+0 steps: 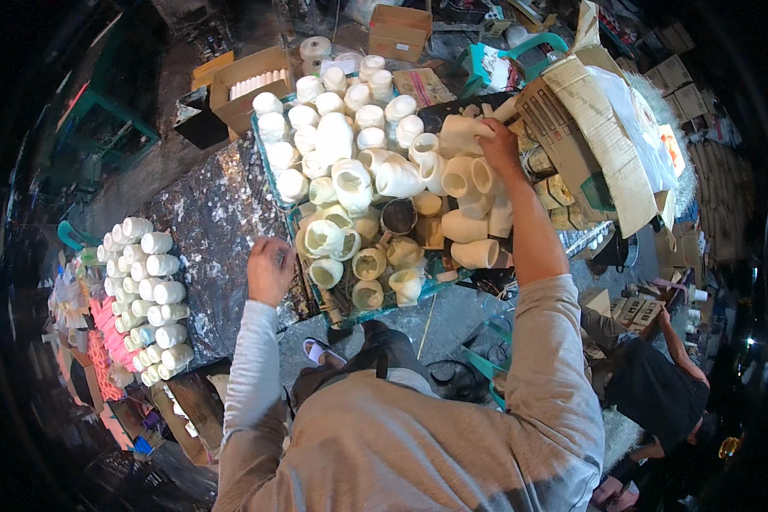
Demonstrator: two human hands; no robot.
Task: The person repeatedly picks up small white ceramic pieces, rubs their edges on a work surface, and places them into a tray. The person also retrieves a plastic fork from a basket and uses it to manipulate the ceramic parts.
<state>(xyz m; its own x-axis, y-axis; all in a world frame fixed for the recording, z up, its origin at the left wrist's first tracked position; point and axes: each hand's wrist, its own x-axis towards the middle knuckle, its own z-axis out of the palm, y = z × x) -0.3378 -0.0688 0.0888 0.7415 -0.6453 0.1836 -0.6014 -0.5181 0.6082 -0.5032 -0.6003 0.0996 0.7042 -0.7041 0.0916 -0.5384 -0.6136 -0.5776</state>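
My right hand (501, 149) is closed on a cream hollow piece (462, 135), a tube-like shape, at the right of the table. Just below it lie more cream hollow pieces (464, 225), some with round openings facing me. My left hand (270, 270) hovers over the dark, paint-spotted table top (213, 230), fingers loosely apart and slightly blurred, with nothing visible in it. To its right, several translucent cup-like pieces (325, 237) crowd the near corner, around a dark round container (398, 217). Behind them, many white rounded pieces (334, 136) stand close together.
White ridged rolls (158, 266) are stacked at the table's left end. A large open cardboard box (590, 128) stands beside my right arm. Beyond the table are a carton of white tubes (252, 85) and a green plastic chair (538, 47). A co-worker (657, 384) bends at the right.
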